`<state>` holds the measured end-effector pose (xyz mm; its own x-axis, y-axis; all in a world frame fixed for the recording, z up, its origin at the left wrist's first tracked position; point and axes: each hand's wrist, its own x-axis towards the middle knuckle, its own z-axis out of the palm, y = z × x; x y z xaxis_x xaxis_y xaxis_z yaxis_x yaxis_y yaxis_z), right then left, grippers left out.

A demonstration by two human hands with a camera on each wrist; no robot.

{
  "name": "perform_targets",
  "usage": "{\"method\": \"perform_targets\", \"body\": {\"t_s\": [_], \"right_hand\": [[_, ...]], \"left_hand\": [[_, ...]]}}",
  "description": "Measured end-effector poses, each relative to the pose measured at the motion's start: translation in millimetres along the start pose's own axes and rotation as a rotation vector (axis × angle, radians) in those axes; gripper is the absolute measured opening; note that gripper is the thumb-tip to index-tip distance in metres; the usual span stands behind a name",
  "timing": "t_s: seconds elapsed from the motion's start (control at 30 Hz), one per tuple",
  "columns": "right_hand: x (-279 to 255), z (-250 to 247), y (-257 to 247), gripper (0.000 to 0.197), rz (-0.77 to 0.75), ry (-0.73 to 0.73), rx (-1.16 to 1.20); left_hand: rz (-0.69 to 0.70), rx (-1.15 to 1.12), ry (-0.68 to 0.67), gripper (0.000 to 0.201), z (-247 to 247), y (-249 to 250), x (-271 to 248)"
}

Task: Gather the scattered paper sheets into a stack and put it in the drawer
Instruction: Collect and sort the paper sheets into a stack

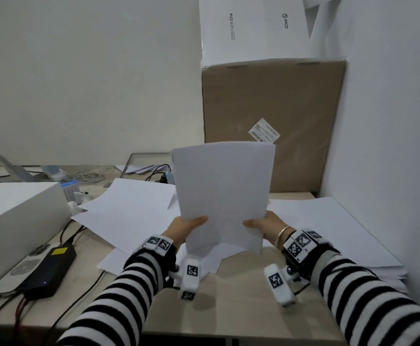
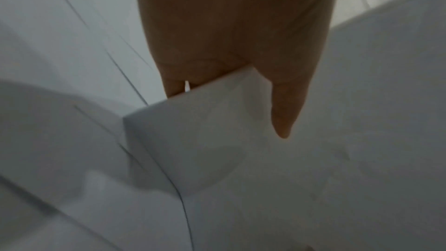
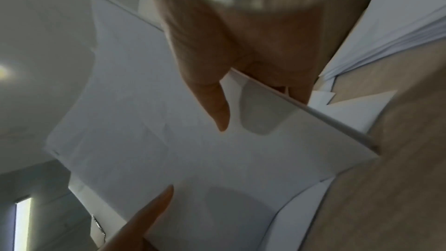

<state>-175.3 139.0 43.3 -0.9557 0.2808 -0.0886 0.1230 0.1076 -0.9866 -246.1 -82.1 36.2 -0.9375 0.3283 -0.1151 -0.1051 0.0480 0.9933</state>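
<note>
I hold a stack of white paper sheets (image 1: 222, 193) upright above the wooden desk (image 1: 228, 303), its lower edge just over the sheets lying there. My left hand (image 1: 191, 227) pinches its lower left edge, thumb on the near face. My right hand (image 1: 258, 224) pinches the lower right edge in the same way. In the left wrist view my left thumb (image 2: 284, 114) lies on the stack (image 2: 301, 169). In the right wrist view my right thumb (image 3: 217, 106) presses the stack (image 3: 193, 150). More loose sheets (image 1: 126, 208) lie spread on the desk behind and under the stack. No drawer is in view.
A thick pile of large white sheets (image 1: 333, 233) lies at the right by the wall. A brown cardboard box (image 1: 271, 108) stands behind, with a white box (image 1: 253, 31) on top. At the left are a long white box (image 1: 16, 221), a black power brick (image 1: 51, 268) and cables.
</note>
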Motion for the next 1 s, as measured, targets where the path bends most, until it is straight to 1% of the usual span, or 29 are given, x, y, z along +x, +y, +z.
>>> {"method": "perform_targets", "body": {"t_s": [0.07,0.1,0.13,0.17,0.2,0.23,0.27,0.3,0.33,0.37,0.4,0.47,0.53,0.6,0.67,0.73,0.83,0.93,1.0], "right_hand": [[0.2,-3.1,0.2,0.023,-0.035,0.031,0.032],[0.5,-5.2,-1.8,0.018,-0.058,0.026,0.046],[0.7,-6.7,-2.6,0.015,-0.061,0.020,0.051],[2.5,-7.4,-1.7,0.015,-0.052,0.012,0.038],[3.2,-8.4,2.1,0.020,-0.024,0.010,0.004],[4.7,-8.9,7.3,0.030,0.016,0.004,-0.059],[3.6,-10.1,13.6,0.038,0.058,-0.017,-0.143],[3.5,-12.1,20.3,0.042,0.083,-0.046,-0.225],[1.9,-16.0,24.0,0.042,0.090,-0.057,-0.284],[-0.7,-20.7,24.7,0.040,0.086,-0.048,-0.322],[-5.7,-27.3,23.3,0.036,0.080,-0.031,-0.329],[-14.8,-43.1,18.5,0.025,0.060,-0.003,-0.272],[-28.3,-63.2,9.5,0.015,-0.002,0.056,-0.261],[-42.2,-88.4,-0.2,0.011,-0.065,0.169,-0.284],[-54.9,-117.6,-5.3,0.010,-0.063,0.284,-0.256],[-66.2,-147.2,-1.9,0.009,-0.006,0.372,-0.231],[-84.3,-178.6,16.5,0.012,0.106,0.451,-0.211],[-89.6,-193.1,40.9,0.010,0.200,0.512,-0.178],[-88.9,-197.3,54.2,0.008,0.262,0.554,-0.131]], "left_hand": [[0.058,-0.002,0.054,0.068,3.8,4.0,7.0],[0.077,-0.016,0.051,0.076,4.5,7.5,10.2],[0.085,-0.031,0.045,0.078,5.3,8.2,12.9],[0.073,-0.038,0.036,0.074,4.6,6.0,15.4],[0.038,-0.027,0.016,0.065,5.5,1.8,15.0],[-0.003,-0.004,0.005,0.057,5.1,-5.5,16.1],[-0.030,0.016,0.011,0.055,5.7,-14.5,17.4],[-0.040,0.028,0.033,0.058,6.1,-22.3,19.0],[-0.040,0.030,0.050,0.063,8.4,-25.4,19.8],[-0.034,0.019,0.054,0.063,10.4,-24.8,21.5],[-0.025,0.004,0.048,0.059,14.9,-20.0,21.2],[-0.023,-0.026,-0.003,0.051,26.2,-6.0,19.3],[-0.027,-0.054,-0.102,0.044,43.1,7.6,16.9],[-0.025,-0.046,-0.199,0.034,66.5,20.4,13.2],[-0.016,-0.011,-0.270,0.032,93.8,27.3,9.0],[-0.007,0.063,-0.308,0.030,120.3,28.3,3.0],[-0.036,0.179,-0.360,0.028,156.9,17.2,-4.3],[-0.081,0.235,-0.411,0.034,187.5,-0.5,-5.7],[-0.131,0.292,-0.411,0.041,202.0,-12.9,-4.2]]}}
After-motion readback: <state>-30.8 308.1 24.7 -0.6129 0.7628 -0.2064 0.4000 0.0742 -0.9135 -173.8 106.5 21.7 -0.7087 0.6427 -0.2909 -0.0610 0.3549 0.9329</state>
